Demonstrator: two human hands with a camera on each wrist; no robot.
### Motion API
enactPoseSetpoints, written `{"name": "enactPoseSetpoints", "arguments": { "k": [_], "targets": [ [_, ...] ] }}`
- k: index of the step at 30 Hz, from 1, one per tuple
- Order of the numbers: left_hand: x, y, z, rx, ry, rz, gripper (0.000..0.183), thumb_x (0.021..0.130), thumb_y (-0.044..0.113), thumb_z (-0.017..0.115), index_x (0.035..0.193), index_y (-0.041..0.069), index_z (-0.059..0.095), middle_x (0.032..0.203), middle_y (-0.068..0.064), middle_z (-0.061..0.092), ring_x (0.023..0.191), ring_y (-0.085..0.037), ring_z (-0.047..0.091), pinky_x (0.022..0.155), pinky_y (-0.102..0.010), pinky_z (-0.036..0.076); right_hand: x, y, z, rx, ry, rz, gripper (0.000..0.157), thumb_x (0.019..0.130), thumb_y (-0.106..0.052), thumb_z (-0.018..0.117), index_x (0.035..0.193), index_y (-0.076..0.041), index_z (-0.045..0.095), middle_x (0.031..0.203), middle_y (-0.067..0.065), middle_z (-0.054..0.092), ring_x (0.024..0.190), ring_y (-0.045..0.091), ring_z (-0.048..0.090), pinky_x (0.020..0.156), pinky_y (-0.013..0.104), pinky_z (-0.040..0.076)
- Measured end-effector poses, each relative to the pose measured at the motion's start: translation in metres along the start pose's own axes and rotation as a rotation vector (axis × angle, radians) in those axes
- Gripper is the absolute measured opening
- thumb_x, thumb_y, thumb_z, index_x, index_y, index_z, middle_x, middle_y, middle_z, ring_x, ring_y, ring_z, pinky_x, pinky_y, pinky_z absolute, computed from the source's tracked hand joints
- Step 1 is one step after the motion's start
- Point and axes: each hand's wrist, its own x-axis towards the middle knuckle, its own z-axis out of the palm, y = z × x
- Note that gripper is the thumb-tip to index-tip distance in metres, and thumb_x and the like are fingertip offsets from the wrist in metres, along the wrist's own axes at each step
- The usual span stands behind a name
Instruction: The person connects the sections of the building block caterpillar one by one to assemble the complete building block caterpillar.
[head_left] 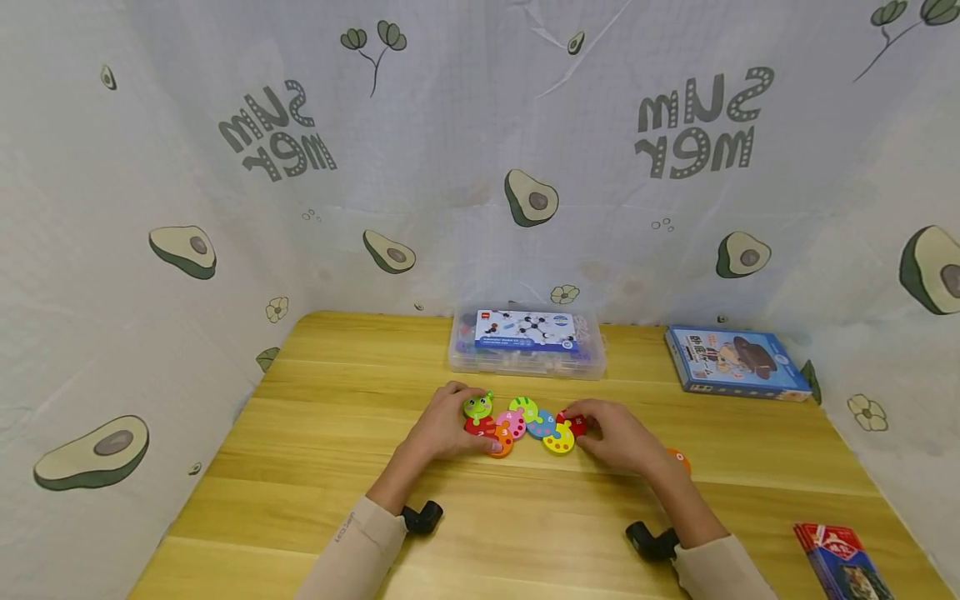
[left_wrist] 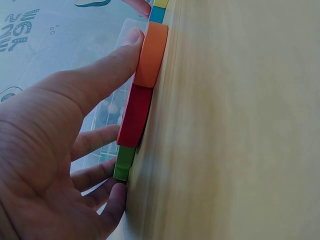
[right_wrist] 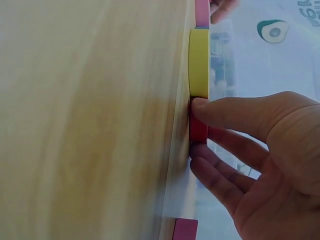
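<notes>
A caterpillar number puzzle of flat colored pieces lies on the table, its green smiling head (head_left: pixel 477 407) at the left end. My left hand (head_left: pixel 447 423) holds that end, thumb on the orange piece (left_wrist: pixel 152 55) and fingertips by the head's green edge (left_wrist: pixel 123 165). Pink, light green and blue pieces follow, then a yellow piece (head_left: pixel 558 439). At the right end my right hand (head_left: pixel 618 437) pinches a red piece (right_wrist: pixel 198 127) marked 10, up against the yellow one. Partly hidden behind my right wrist lies a loose orange piece (head_left: pixel 680 460).
Behind the puzzle stands a clear plastic case (head_left: pixel 465 360) with a molecular model label. A blue game box (head_left: pixel 738 362) lies at the back right, and a red and blue packet (head_left: pixel 840 560) at the front right. A patterned cloth (head_left: pixel 450 167) hangs behind the table (head_left: pixel 300 467).
</notes>
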Motion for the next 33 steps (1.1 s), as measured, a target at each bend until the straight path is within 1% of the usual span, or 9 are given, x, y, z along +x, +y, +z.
{"name": "enactPoseSetpoints", "arguments": {
  "k": [3, 6, 10, 16, 23, 26, 29, 31, 33],
  "targets": [
    [0.0, 0.001, 0.0, 0.013, -0.003, 0.018, 0.086, 0.071, 0.054, 0.09, 0.144, 0.02, 0.061, 0.144, -0.008, 0.053, 0.135, -0.03, 0.047, 0.112, -0.049, 0.048, -0.002, 0.0, -0.002, 0.018, -0.003, 0.02, 0.034, 0.092, -0.007, 0.075, 0.126, -0.01, 0.071, 0.128, 0.011, 0.069, 0.113, 0.029, 0.064, 0.103, 0.055, 0.053],
    [0.0, 0.001, 0.0, 0.027, -0.01, 0.053, 0.086, 0.072, 0.057, 0.088, 0.144, 0.019, 0.06, 0.145, -0.009, 0.053, 0.136, -0.031, 0.047, 0.112, -0.05, 0.048, -0.006, 0.001, -0.006, 0.047, 0.005, 0.069, 0.036, 0.094, -0.013, 0.073, 0.129, -0.009, 0.068, 0.124, 0.01, 0.069, 0.108, 0.027, 0.063, 0.1, 0.054, 0.054],
    [0.0, -0.001, 0.001, 0.037, -0.029, 0.086, 0.086, 0.072, 0.06, 0.086, 0.145, 0.021, 0.06, 0.15, -0.009, 0.051, 0.141, -0.034, 0.042, 0.113, -0.053, 0.046, -0.013, 0.005, -0.012, 0.076, 0.038, 0.14, 0.036, 0.096, -0.018, 0.071, 0.131, -0.01, 0.067, 0.123, 0.01, 0.068, 0.108, 0.028, 0.062, 0.098, 0.054, 0.054],
    [0.001, -0.001, 0.002, 0.026, -0.037, 0.081, 0.087, 0.071, 0.06, 0.088, 0.145, 0.023, 0.06, 0.153, -0.008, 0.05, 0.145, -0.034, 0.039, 0.116, -0.054, 0.043, -0.028, 0.018, -0.023, 0.073, 0.077, 0.12, 0.035, 0.096, -0.022, 0.071, 0.127, -0.006, 0.068, 0.122, 0.012, 0.069, 0.106, 0.028, 0.063, 0.093, 0.052, 0.056],
    [-0.001, -0.001, -0.002, 0.019, -0.043, 0.039, 0.089, 0.068, 0.06, 0.09, 0.144, 0.024, 0.06, 0.154, -0.006, 0.049, 0.144, -0.032, 0.04, 0.115, -0.054, 0.043, -0.044, 0.036, -0.032, 0.069, 0.087, 0.141, 0.038, 0.095, -0.026, 0.075, 0.126, -0.005, 0.069, 0.123, 0.012, 0.069, 0.107, 0.029, 0.063, 0.094, 0.053, 0.057],
    [-0.002, -0.001, -0.005, 0.017, -0.037, 0.025, 0.088, 0.067, 0.058, 0.091, 0.143, 0.025, 0.061, 0.152, -0.005, 0.05, 0.142, -0.031, 0.042, 0.115, -0.054, 0.044, -0.05, 0.041, -0.037, 0.058, 0.076, 0.143, 0.043, 0.092, -0.03, 0.078, 0.126, -0.005, 0.069, 0.123, 0.014, 0.069, 0.107, 0.031, 0.064, 0.095, 0.055, 0.056],
    [-0.002, -0.002, -0.007, 0.006, -0.026, 0.03, 0.088, 0.066, 0.058, 0.092, 0.141, 0.024, 0.062, 0.15, -0.004, 0.052, 0.14, -0.03, 0.043, 0.115, -0.054, 0.044, -0.056, 0.046, -0.041, 0.037, 0.052, 0.144, 0.05, 0.088, -0.035, 0.082, 0.125, -0.005, 0.069, 0.123, 0.014, 0.069, 0.107, 0.031, 0.063, 0.095, 0.057, 0.056],
    [-0.001, -0.002, -0.007, 0.007, -0.021, 0.035, 0.088, 0.066, 0.06, 0.091, 0.14, 0.023, 0.063, 0.148, -0.004, 0.053, 0.139, -0.03, 0.044, 0.114, -0.053, 0.045, -0.06, 0.049, -0.044, 0.021, 0.032, 0.137, 0.055, 0.084, -0.038, 0.085, 0.125, -0.006, 0.069, 0.122, 0.014, 0.069, 0.107, 0.03, 0.063, 0.095, 0.056, 0.055],
    [-0.001, -0.002, -0.006, 0.012, -0.016, 0.04, 0.088, 0.065, 0.062, 0.091, 0.14, 0.024, 0.063, 0.147, -0.004, 0.054, 0.139, -0.03, 0.044, 0.114, -0.053, 0.045, -0.063, 0.052, -0.046, 0.013, 0.011, 0.123, 0.055, 0.081, -0.037, 0.087, 0.123, -0.007, 0.069, 0.12, 0.012, 0.069, 0.105, 0.028, 0.063, 0.094, 0.055, 0.055]
  ]
}}
